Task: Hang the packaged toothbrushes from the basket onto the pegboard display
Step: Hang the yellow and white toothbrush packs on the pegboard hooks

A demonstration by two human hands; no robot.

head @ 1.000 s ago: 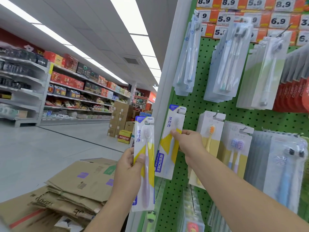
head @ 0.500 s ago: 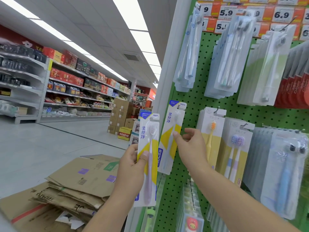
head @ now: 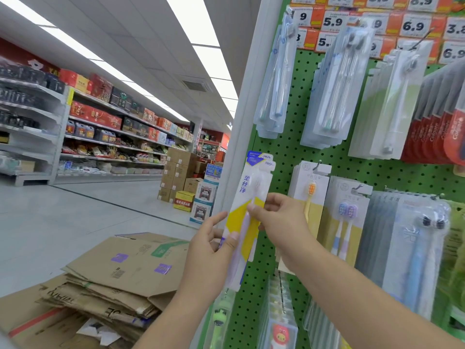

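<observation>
- The left hand (head: 210, 250) pinches the lower part of a tall white card-and-blister toothbrush package with a yellow diamond and a blue top corner (head: 247, 212); its thumb lies across the front face and its index finger points up along the package's left edge.
- The right hand (head: 278, 220) pinches the same package higher up, near the middle, with the thumb on the front and the other fingers curled behind the right edge.
- The package stands nearly upright between the two hands, its top leaning slightly right, at the left edge of the green perforated pegboard (head: 289, 157), just beside the white upright post (head: 241, 122).
- The top of the package is blurred, so it may be two packages overlapping; whether it sits on a hook cannot be told.
- Just right of the right hand hangs a pale package holding an orange-headed toothbrush (head: 310, 195), and beyond it a twin pack with blue and purple brushes (head: 344, 222).
- Clear blister packs of toothbrushes (head: 337, 84) hang in the row above, under orange-and-white price tags (head: 412, 25).
- Red toothpaste-brand packs (head: 437, 117) hang at the far right.
- Flattened brown cardboard boxes (head: 113, 280) lie stacked on the floor below the left arm.
- Stocked store shelves (head: 100, 129) line the aisle beyond.
</observation>
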